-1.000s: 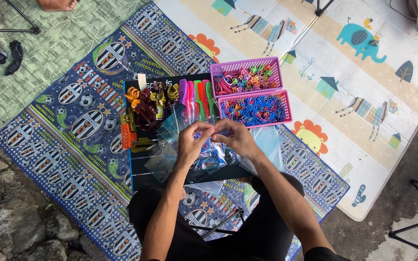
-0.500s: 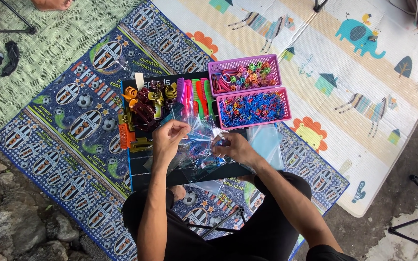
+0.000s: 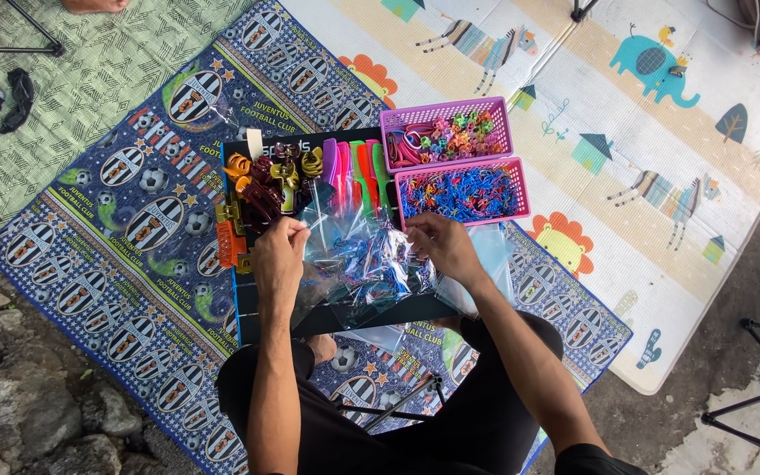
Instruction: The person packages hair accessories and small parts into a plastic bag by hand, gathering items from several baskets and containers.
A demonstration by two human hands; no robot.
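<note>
My left hand (image 3: 279, 255) pinches the edge of an empty clear plastic bag (image 3: 323, 239) over the left part of a black board (image 3: 257, 321). My right hand (image 3: 446, 248) is closed on a small crinkled clear bag of coloured bands (image 3: 389, 255), just below the lower pink basket (image 3: 523, 189). Between my hands lies a loose pile of clear bags (image 3: 358, 286). The lower basket is full of blue and red elastic bands. An upper pink basket (image 3: 503, 119) holds mixed small clips and hair ties.
Bright combs (image 3: 358, 171) and a heap of hair claws (image 3: 266, 189) lie at the board's far side. The board rests on a blue patterned cloth (image 3: 125, 255). A child's play mat (image 3: 626, 149) lies to the right, stones (image 3: 19, 405) at near left, and tripod legs (image 3: 749, 413) at near right.
My hands were together over the bags. The left hand has drawn a clear bag out to the left, while the right hand has moved a little toward the lower basket.
</note>
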